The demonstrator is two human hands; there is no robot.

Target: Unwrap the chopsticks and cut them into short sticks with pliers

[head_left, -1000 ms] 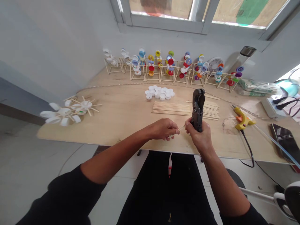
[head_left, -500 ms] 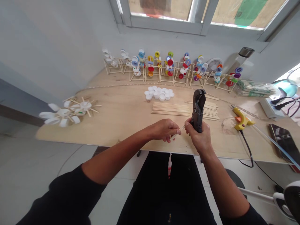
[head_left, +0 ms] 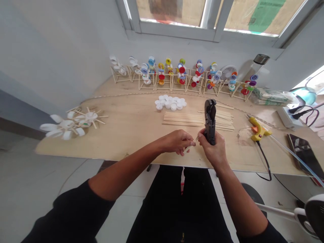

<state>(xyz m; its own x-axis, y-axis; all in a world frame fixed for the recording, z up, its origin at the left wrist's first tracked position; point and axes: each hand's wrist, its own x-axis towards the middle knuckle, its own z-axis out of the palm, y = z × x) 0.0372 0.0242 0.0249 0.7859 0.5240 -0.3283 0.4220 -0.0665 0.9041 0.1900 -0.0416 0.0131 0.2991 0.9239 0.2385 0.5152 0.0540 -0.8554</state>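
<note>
My left hand (head_left: 177,141) is closed in a pinch on a short thin wooden stick (head_left: 192,141) near the front edge of the wooden table (head_left: 131,128). My right hand (head_left: 214,150) is wrapped round the handles of black cutting pliers (head_left: 210,119), which stand upright with the jaws pointing away from me. Its fingertips touch the other end of the same stick. A row of long wooden sticks (head_left: 187,118) lies just beyond both hands.
White bottle caps (head_left: 170,102) lie in a cluster behind the sticks. Colourful cap-and-stick models (head_left: 182,76) line the back wall. White cap wheels (head_left: 73,120) sit at the left. A yellow glue gun (head_left: 258,130), a phone (head_left: 302,150) and cables are at the right.
Both hands keep their hold on the stick and the pliers. The view has shifted slightly; the pliers appear a little lower and nearer.
</note>
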